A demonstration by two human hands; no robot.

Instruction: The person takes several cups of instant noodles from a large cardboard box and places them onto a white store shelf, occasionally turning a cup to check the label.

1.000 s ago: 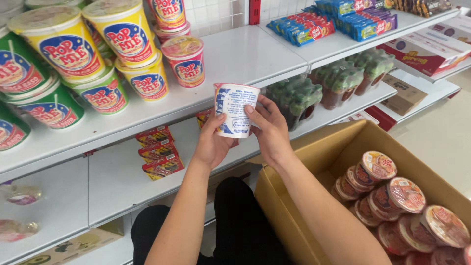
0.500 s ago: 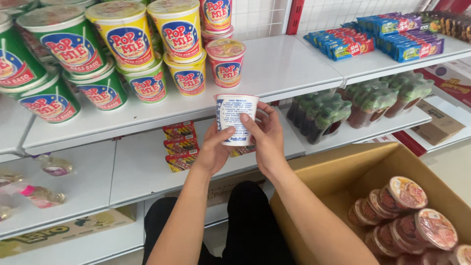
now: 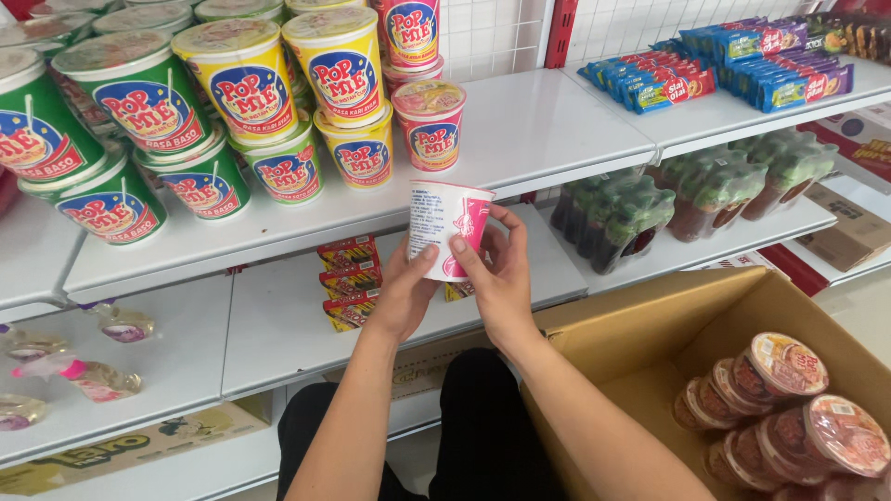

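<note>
Both hands hold one pink-and-white noodle cup (image 3: 448, 229) upside down in front of the white shelf (image 3: 557, 130) — the left hand (image 3: 406, 289) closed around its near side, the right hand (image 3: 497, 278) with thumb and fingers wrapped on the other. On the shelf behind stand one pink cup (image 3: 430, 123), four yellow cups (image 3: 339, 65) and, as far as the crowding shows, three green ones (image 3: 139, 88). At right, an open cardboard box (image 3: 650, 343) holds about six more cups (image 3: 784, 366) — the frame's edge cuts them off.
</note>
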